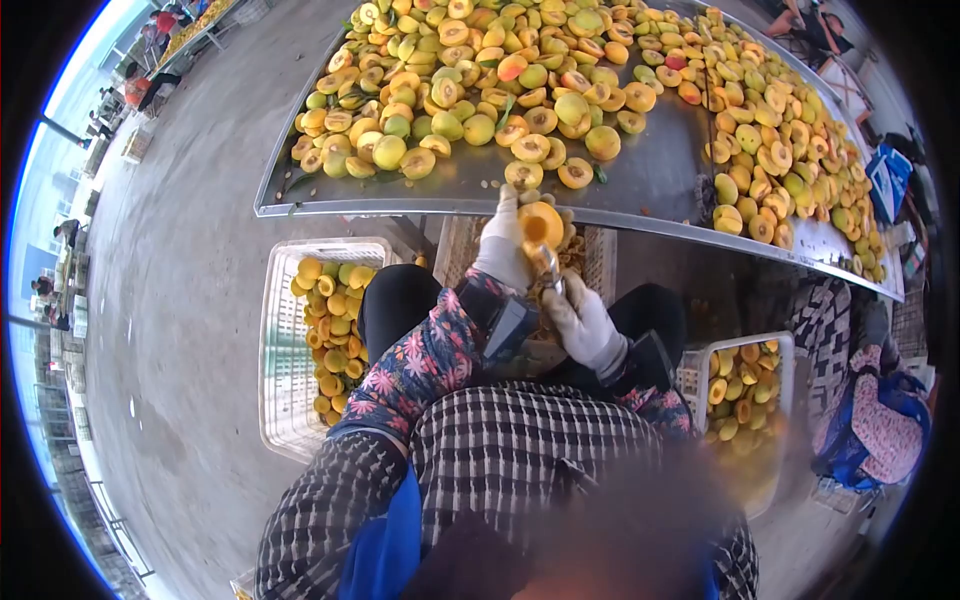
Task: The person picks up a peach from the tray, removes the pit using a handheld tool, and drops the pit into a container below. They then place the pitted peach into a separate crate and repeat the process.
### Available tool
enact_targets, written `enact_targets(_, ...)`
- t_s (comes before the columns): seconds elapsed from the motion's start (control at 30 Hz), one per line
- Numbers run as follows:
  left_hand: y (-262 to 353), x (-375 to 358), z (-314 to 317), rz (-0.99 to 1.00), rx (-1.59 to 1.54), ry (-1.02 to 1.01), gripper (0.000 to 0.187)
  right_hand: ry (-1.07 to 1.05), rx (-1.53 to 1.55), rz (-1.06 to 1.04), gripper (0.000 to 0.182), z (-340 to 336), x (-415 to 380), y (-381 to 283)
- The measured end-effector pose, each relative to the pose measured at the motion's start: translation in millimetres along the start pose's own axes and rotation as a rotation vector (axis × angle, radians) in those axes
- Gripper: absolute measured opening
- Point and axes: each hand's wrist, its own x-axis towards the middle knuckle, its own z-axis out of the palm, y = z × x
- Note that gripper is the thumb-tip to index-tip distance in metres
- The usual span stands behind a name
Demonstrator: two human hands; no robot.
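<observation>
My left hand [503, 248], in a white glove, is closed round a yellow peach half [541, 226] just in front of the table edge. The cut side faces up toward me and shows a hollow in the middle. My right hand [588, 328], also gloved, grips a metal pitting tool [547, 262], its end at the near side of the peach half. Part of the tool is hidden by my fingers. Beneath my hands, between my knees, stands a crate [604, 262] with brownish pieces in it, too small to make out.
A metal table [665, 165] ahead bears heaps of halved peaches [450, 90], many with pits in. White crates of peach halves stand left [275, 340] and right [786, 380] of me. A person in a pink patterned sleeve [888, 430] sits at the right. Other people are far left.
</observation>
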Motion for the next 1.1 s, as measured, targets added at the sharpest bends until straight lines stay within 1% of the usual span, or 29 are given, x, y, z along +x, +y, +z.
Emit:
enact_targets(0.03, 4.0, 2.7, -3.4, -0.004, -0.029, -0.026, 0.047, -0.023, -0.110, -0.067, 0.024, -1.0, -2.7, -2.5)
enact_targets(0.07, 7.7, -2.6, 3.7, -0.002, -0.032, -0.006, 0.047, -0.009, -0.153, -0.076, 0.025, -4.3, -1.5, 7.0)
enact_targets(0.17, 19.3, -10.7, 9.6, -0.019, -0.036, -0.060, 0.049, 0.100, -0.114, -0.082, 0.025, -15.3, 1.3, 21.0)
enact_targets(0.2, 22.9, -9.7, 4.8, 0.012, -0.042, -0.078, 0.051, 0.064, -0.177, -0.092, 0.029, -22.7, 4.6, 21.9)
enact_targets(0.23, 29.5, -10.5, 0.7, 0.017, -0.059, -0.108, 0.051, 0.061, -0.280, -0.038, 0.031, -28.8, 4.8, 21.6)
enact_targets(0.3, 47.9, -14.2, -11.3, 0.024, -0.092, -0.163, 0.050, 0.058, -0.482, 0.074, 0.036, -31.6, 4.7, -4.9)
enact_targets(0.33, 55.7, -6.1, -35.4, 0.174, 0.107, -0.210, 0.040, -0.011, -0.607, 0.006, 0.046, -38.0, 5.8, 1.0)
enact_targets(0.37, 74.3, -20.4, -43.7, 0.352, 0.553, -0.302, 0.038, -0.060, -0.680, 0.040, 0.047, -38.0, 6.3, -1.2)
enact_targets(0.4, 93.1, -34.4, -51.9, 0.633, 1.163, -0.277, 0.043, -0.102, -0.757, 0.075, 0.049, -39.7, 6.0, -6.6)
enact_targets(0.43, 111.8, -48.1, -60.4, 0.915, 1.543, -0.192, 0.054, -0.137, -0.839, 0.112, 0.050, -43.3, 5.2, -10.1)
enact_targets(0.47, 136.0, -49.2, -79.1, 0.988, 1.614, -0.254, 0.050, -0.177, -0.892, 0.043, 0.054, -47.3, 3.2, -6.3)
enact_targets(0.5, 160.6, -54.0, -86.4, 1.286, 1.944, -0.331, 0.040, -0.231, -0.933, 0.107, 0.055, -48.2, 3.0, -16.6)
enact_targets(0.53, 168.3, -65.5, -84.3, 0.603, 1.414, -0.038, 0.031, -0.257, -0.968, 0.124, 0.055, -52.7, 4.5, -21.4)
enact_targets(0.57, 182.1, -67.6, -102.3, 0.373, 1.263, 0.168, 0.030, -0.287, -1.001, 0.145, 0.055, -56.7, 5.9, -24.6)
enact_targets(0.6, 203.2, -59.3, -138.2, 0.711, 1.739, 0.204, 0.031, -0.246, -0.956, 0.064, 0.053, -64.2, 10.8, -28.8)
enact_targets(0.63, 214.5, -62.8, -135.1, 0.643, 1.689, 0.331, 0.035, -0.208, -0.911, -0.019, 0.052, -74.4, 19.7, -34.1)
enact_targets(0.67, 223.3, -57.5, -135.1, 0.645, 1.528, 0.315, 0.036, -0.071, -0.888, -0.187, 0.047, -83.3, 29.8, -38.5)
enact_targets(0.7, 231.6, -52.9, -135.8, 0.642, 1.367, 0.299, 0.038, 0.035, -0.648, -0.256, 0.042, -90.9, 43.5, -46.4)
enact_targets(0.77, 252.4, -19.4, -157.2, 0.741, 1.497, 0.276, 0.038, 0.204, -0.685, -0.067, 0.037, -120.5, 76.8, -50.3)
enact_targets(0.8, 260.3, -2.5, -160.6, 0.799, 1.558, 0.267, 0.038, 0.290, -0.610, -0.059, 0.034, -143.0, 99.9, -30.5)
enact_targets(0.83, 264.6, 7.7, -154.2, 0.773, 1.727, 0.337, 0.043, 0.374, -0.534, -0.053, 0.032, -161.1, 123.2, -17.5)
enact_targets(0.87, 265.6, 18.3, -144.1, 0.778, 1.843, 0.384, 0.046, 0.415, -0.306, 0.060, 0.026, -167.8, 139.0, -28.6)
enact_targets(0.9, 266.6, 29.3, -133.8, 0.778, 1.961, 0.430, 0.049, 0.435, -0.221, 0.059, 0.027, -193.3, 162.5, -12.6)
enact_targets(0.93, 271.4, 40.9, -128.1, 0.735, 1.999, 0.470, 0.055, 0.504, -0.190, 0.053, 0.028, -206.8, 179.6, -11.0)
enact_targets(0.97, 284.0, 64.5, -140.4, 0.723, 2.029, 0.511, 0.059, 0.574, -0.159, 0.047, 0.028, -220.8, 194.2, -8.6)
enact_targets(1.0, 292.6, 77.5, -139.4, 0.720, 2.029, 0.576, 0.061, 0.629, -0.170, -0.061, 0.028, -245.7, 212.5, 8.8)
enact_targets(1.07, 317.5, 107.3, -144.1, 0.733, 2.050, 0.694, 0.068, 0.742, -0.169, -0.129, 0.022, -279.3, 239.3, 24.5)
enact_targets(1.1, 332.6, 122.5, -153.6, 0.734, 1.997, 0.758, 0.073, 0.789, -0.163, -0.170, 0.019, -292.7, 255.7, 31.0)
